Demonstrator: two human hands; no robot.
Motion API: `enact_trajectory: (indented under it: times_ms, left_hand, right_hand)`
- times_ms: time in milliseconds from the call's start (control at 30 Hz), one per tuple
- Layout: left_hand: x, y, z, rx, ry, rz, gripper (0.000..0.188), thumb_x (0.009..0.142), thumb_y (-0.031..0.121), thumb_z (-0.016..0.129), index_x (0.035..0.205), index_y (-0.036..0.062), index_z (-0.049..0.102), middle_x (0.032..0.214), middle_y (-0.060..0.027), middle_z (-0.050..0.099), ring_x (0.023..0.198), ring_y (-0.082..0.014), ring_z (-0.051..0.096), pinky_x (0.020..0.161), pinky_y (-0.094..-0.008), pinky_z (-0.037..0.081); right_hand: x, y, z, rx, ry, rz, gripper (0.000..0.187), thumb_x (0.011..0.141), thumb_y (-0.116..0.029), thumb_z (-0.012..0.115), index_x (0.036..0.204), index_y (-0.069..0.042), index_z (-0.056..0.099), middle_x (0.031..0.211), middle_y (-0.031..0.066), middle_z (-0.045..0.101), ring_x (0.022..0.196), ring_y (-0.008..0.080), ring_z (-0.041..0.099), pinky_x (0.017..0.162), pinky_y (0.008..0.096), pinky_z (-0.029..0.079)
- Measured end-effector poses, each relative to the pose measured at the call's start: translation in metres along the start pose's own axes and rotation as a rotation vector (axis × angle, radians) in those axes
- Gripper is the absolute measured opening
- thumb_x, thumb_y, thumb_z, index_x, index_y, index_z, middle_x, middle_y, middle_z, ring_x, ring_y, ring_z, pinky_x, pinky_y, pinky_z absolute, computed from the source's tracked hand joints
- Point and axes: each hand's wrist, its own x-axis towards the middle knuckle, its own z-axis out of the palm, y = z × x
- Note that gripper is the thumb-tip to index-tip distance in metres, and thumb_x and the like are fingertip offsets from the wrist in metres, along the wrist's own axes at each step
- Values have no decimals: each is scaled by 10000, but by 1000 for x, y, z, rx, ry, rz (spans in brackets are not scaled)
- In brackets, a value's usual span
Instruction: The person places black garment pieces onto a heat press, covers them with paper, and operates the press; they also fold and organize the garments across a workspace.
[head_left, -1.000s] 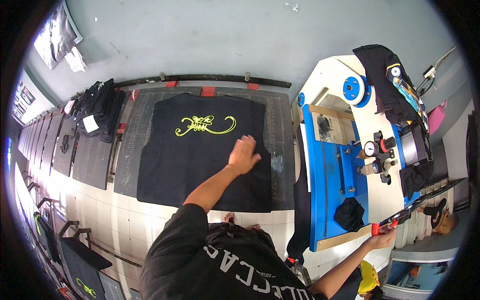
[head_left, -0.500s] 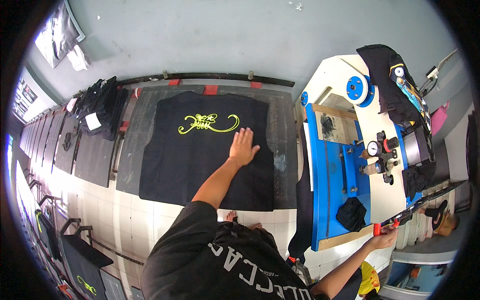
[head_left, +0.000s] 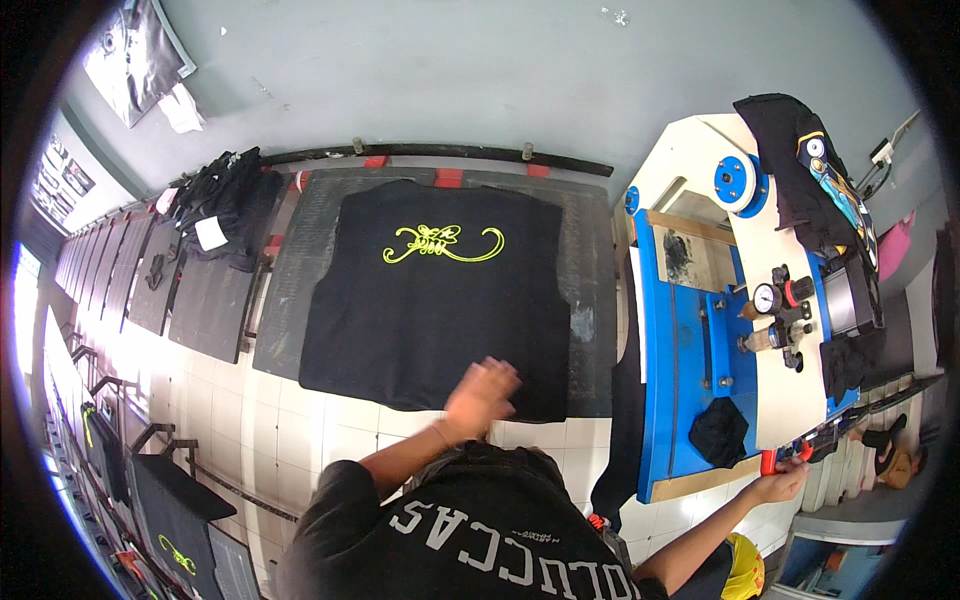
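Observation:
A black shirt panel with a yellow-green scroll print lies flat on a dark board. My left hand is at its lower edge, somewhat blurred, fingers apart and nothing held; whether it touches the cloth I cannot tell. Off to the right, my right hand is closed on a red handle at the near corner of a blue and cream press machine. My fingers cover part of that handle.
Dark clothes are heaped on the neighbouring boards to the left. A pressure gauge and a crumpled black cloth are on the machine. A printed black garment drapes over its far end. A rack stands lower left.
My left hand has lifted off the middle of the shirt panel and drawn back toward my body, to its lower edge. My right hand stays at the red handle. The whole view has shifted slightly.

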Motion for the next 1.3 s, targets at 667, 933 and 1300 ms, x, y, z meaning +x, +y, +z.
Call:
enact_trajectory:
  times_ms: [667, 933, 1300]
  left_hand:
    - [-298, -225, 22, -1290, 775, -1302, 749, 897, 546, 594, 1393, 10, 430, 1421, -110, 471, 1334, -257, 390, 1046, -448, 267]
    - [-307, -225, 15, -217, 500, -1546, 379, 924, 305, 617, 953, -71, 577, 916, -162, 633, 838, -270, 569, 745, -409, 459]
    - [-36, 16, 35, -481, 283, -577, 72, 794, 161, 657, 835, 115, 694, 925, -95, 678, 914, -268, 621, 915, -418, 407]
  right_hand:
    - [5, 28, -12, -3, -54, 0, 295, 1003, -218, 464, 855, -9, 608, 668, -12, 508, 561, 50, 425, 489, 214, 343]
    - [-19, -29, 18, -281, -242, -146, 220, 960, -114, 518, 791, 15, 573, 677, 41, 536, 637, 117, 457, 582, 290, 388]
    - [-12, -8, 19, -330, -177, -323, 251, 880, -55, 546, 646, 0, 472, 576, 99, 448, 526, 207, 422, 506, 342, 326]
